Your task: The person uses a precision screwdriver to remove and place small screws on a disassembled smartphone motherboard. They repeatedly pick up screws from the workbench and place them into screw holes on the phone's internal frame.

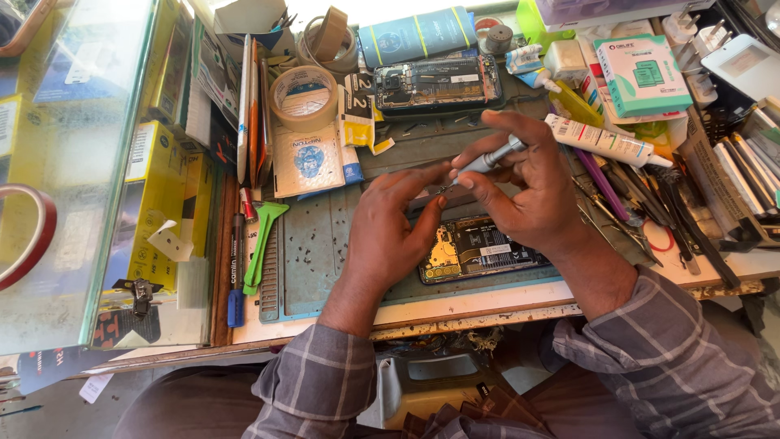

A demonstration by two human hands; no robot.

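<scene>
1. Grey-handled and slim, a precision screwdriver (487, 160) sits pinched in the right hand (532, 191), thumb and fingers closed round its barrel, while the left hand (390, 232) brings thumb and forefinger together at the driver's tip (443, 189), apparently pinching something too small to make out.

2. Head view, at the centre of the bench: both hands hover just above an opened smartphone (479, 248), which lies flat on a teal work mat (317, 260) at about 6 o'clock from the tip, partly hidden beneath the right wrist.

3. Doing it well, by judgement: keep the driver steady in the closed right fingers, let the left fingertips alone guide the tiny part onto the tip, and work directly over the mat so that anything dropped lands among the loose screws (313, 244) at 9 o'clock rather than off the bench.

4. How the phone looks: back cover off, dark circuit board exposed, with a yellow patch at its left end and a pale label near the middle.

5. Around it: a second opened phone (437, 83) at 12 o'clock, a roll of tape (304, 96) at 10 o'clock, a white tube of adhesive (605, 141) at 2 o'clock, and a green plastic scraper (262, 244) at 9 o'clock.
</scene>
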